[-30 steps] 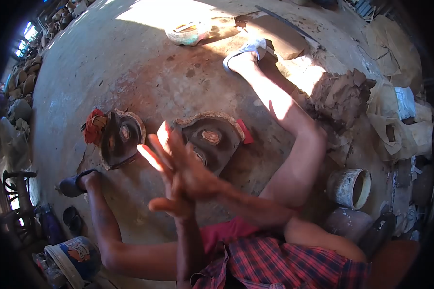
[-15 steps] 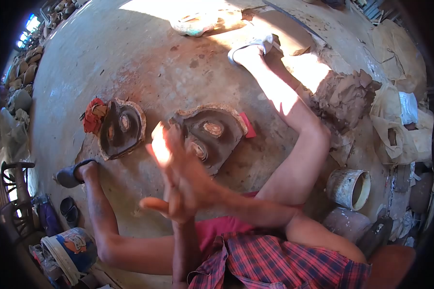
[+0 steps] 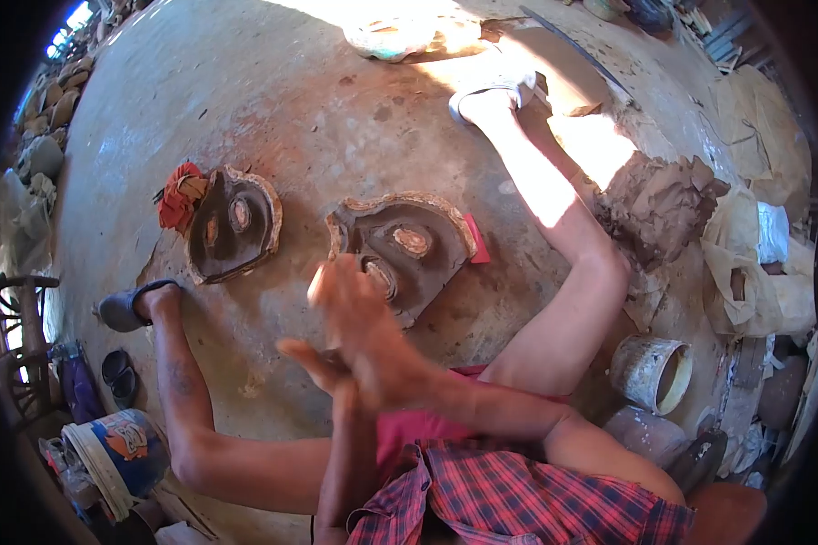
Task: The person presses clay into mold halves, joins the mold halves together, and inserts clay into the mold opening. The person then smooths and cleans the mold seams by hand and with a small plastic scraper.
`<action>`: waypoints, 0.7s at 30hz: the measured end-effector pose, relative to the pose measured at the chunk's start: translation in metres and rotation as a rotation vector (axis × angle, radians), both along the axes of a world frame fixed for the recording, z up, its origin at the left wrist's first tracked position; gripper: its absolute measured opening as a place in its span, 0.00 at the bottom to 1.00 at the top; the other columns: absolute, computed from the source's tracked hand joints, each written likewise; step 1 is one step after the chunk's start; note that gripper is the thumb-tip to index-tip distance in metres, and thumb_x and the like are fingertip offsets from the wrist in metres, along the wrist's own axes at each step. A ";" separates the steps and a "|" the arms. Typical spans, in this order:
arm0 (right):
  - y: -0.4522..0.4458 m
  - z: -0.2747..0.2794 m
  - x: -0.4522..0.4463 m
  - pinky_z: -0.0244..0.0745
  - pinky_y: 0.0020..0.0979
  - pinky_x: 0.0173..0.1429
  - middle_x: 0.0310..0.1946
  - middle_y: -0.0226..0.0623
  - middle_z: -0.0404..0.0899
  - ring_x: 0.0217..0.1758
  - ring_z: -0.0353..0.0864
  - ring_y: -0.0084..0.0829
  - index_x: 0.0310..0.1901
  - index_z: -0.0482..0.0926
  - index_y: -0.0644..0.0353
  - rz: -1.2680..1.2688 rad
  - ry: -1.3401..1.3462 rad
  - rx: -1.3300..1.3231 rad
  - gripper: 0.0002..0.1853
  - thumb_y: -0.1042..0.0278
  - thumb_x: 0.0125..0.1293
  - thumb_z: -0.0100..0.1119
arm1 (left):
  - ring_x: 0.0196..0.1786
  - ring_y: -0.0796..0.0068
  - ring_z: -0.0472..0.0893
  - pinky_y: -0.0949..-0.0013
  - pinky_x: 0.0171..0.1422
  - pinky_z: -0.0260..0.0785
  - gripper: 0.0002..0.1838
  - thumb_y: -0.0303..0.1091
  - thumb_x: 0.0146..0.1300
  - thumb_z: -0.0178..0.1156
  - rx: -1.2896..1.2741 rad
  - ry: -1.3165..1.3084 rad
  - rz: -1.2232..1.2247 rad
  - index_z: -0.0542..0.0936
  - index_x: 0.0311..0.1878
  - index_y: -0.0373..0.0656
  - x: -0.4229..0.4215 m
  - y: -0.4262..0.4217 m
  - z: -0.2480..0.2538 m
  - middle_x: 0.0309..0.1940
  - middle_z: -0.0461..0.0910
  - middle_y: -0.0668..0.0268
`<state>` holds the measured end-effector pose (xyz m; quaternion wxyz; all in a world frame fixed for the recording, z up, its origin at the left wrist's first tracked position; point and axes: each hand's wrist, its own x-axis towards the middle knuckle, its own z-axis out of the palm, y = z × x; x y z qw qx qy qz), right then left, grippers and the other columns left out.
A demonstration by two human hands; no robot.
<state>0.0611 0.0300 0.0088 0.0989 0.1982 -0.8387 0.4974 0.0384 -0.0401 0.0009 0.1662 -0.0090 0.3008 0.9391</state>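
My right hand (image 3: 359, 322) lies across my left hand (image 3: 329, 372), palm against palm, slightly blurred. Its fingers reach forward. The left thumb sticks out to the left, while the other left fingers are mostly hidden behind the right hand. No object shows between them. Just beyond the fingertips is a dark, clay-lined form (image 3: 432, 282) with a rough pale rim and two oval raised parts, a red piece (image 3: 478, 240) at its right edge. A similar smaller form (image 3: 256, 234) lies to the left, with a crumpled red cloth (image 3: 180, 202) against it.
My legs are spread around the work area. A large lump of clay (image 3: 665, 207) sits beyond my right knee, near plastic sheeting (image 3: 768, 295). A whitish bucket (image 3: 625, 368) stands at the right, a blue-and-white one (image 3: 136, 450) at the lower left. Dark footwear (image 3: 118, 377) lies left.
The hands have slid over each other and come lower, closer to my body. The left fingers, spread and visible before, are now mostly covered. The view has shifted slightly; both forms stay in place.
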 end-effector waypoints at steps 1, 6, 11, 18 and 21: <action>0.004 0.014 -0.006 0.24 0.64 0.89 0.91 0.45 0.38 0.92 0.28 0.61 0.89 0.40 0.47 -0.150 -0.135 -0.102 0.67 0.02 0.61 0.25 | 0.92 0.62 0.36 0.52 0.92 0.28 0.61 0.88 0.68 0.37 0.037 0.065 -0.092 0.40 0.91 0.55 0.003 0.003 -0.003 0.92 0.33 0.67; 0.002 0.002 0.021 0.25 0.58 0.91 0.91 0.42 0.38 0.93 0.35 0.48 0.89 0.40 0.52 -0.202 -0.099 -0.242 0.65 0.05 0.64 0.24 | 0.92 0.63 0.35 0.52 0.92 0.27 0.66 0.91 0.65 0.33 0.002 -0.143 0.079 0.40 0.90 0.47 0.006 0.026 -0.021 0.92 0.35 0.63; 0.007 -0.016 -0.002 0.34 0.59 0.89 0.90 0.54 0.37 0.92 0.35 0.58 0.89 0.39 0.54 -0.769 -0.265 0.064 0.59 0.14 0.72 0.32 | 0.92 0.69 0.36 0.60 0.92 0.28 0.63 0.89 0.67 0.29 0.001 0.177 -0.292 0.40 0.91 0.49 0.013 0.044 -0.035 0.92 0.35 0.67; 0.073 -0.037 -0.003 0.42 0.53 0.90 0.88 0.60 0.39 0.92 0.40 0.54 0.88 0.37 0.62 -0.579 -0.244 0.021 0.51 0.30 0.81 0.37 | 0.92 0.66 0.39 0.62 0.92 0.30 0.58 0.82 0.74 0.25 0.075 0.104 -0.236 0.42 0.90 0.41 0.012 0.063 -0.025 0.91 0.40 0.62; 0.064 -0.064 0.009 0.42 0.48 0.90 0.87 0.64 0.41 0.92 0.41 0.56 0.87 0.36 0.66 -0.434 0.100 0.122 0.56 0.22 0.78 0.35 | 0.91 0.60 0.44 0.56 0.92 0.34 0.62 0.86 0.71 0.28 -0.103 0.262 -0.080 0.41 0.89 0.40 0.002 0.066 -0.026 0.91 0.42 0.58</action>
